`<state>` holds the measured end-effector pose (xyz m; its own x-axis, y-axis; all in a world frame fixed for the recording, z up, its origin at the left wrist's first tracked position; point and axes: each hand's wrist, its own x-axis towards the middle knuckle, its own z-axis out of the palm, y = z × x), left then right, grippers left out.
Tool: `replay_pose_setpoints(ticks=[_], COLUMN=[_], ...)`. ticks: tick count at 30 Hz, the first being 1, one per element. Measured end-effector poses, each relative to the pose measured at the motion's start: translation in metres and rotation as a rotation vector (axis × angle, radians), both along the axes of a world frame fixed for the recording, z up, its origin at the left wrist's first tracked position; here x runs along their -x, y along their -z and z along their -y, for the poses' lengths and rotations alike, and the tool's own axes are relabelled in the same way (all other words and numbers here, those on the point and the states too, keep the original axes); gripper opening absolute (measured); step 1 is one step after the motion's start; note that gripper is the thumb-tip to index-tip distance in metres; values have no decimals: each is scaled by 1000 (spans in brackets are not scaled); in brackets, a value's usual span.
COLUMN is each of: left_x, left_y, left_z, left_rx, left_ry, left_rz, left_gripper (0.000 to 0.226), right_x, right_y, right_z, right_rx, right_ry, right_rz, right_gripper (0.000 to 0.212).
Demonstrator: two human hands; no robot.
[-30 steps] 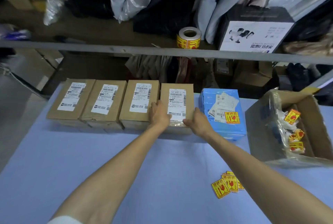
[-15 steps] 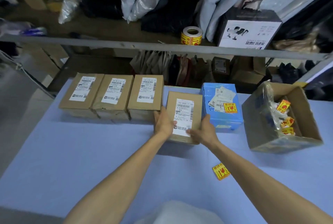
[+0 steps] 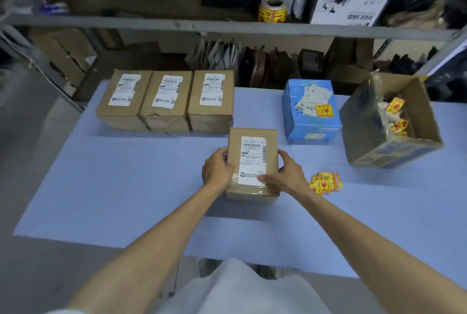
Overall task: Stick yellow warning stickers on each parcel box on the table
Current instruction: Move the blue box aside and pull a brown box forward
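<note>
**Head view.** The brown parcel box [image 3: 252, 134] sits on the desk [image 3: 113, 187], apart from the row and nearest the person, with its address label facing up. The left hand [image 3: 217, 169] grasps its left side, fingers curled over the edge. The right hand [image 3: 285, 174] grasps its right side, thumb lying across the lower corner of the label. No yellow sticker shows on its top face.

Behind it, the row of three boxes [image 3: 166, 100] stands side by side, each box touching the next. Each carries a white label only. The blue box [image 3: 310, 126], off to the right of the row, bears a yellow sticker [image 3: 324, 111] at the lower edge of its paperwork. A small stack of loose stickers [image 3: 326, 183] lies on the desk just beside the right hand. The open carton [image 3: 394, 154] at far right holds sticker scraps, and a sticker roll [image 3: 273, 9] stands on the shelf above.

**Assessment.** The step in hand appears to be positioning this box for stickering. By the evidence, one box of five is done.

**Next move.** The right hand should let go and take one sticker from the stack while the left steadies the box. The sticker should then go on bare cardboard, well away from the barcode. Whether the stickers need peeling cannot be told.
</note>
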<state>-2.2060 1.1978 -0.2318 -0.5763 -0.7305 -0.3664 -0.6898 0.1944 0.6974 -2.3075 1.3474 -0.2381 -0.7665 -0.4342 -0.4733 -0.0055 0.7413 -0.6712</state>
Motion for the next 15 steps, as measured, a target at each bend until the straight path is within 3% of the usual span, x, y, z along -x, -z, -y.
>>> replay_pose_setpoints(ticks=[12,15], left_x=[-17,-18], left_y=[4,5], left_z=[-7,-10], left_rx=[2,-72], left_ry=[63,41], left_rz=[-9,-72], left_gripper=[42,46], right_x=[-9,-10], right_y=[12,12], right_z=[-9,-9], right_rx=[38,56], right_ry=[56,51], right_rz=[23,28], right_gripper=[100,98])
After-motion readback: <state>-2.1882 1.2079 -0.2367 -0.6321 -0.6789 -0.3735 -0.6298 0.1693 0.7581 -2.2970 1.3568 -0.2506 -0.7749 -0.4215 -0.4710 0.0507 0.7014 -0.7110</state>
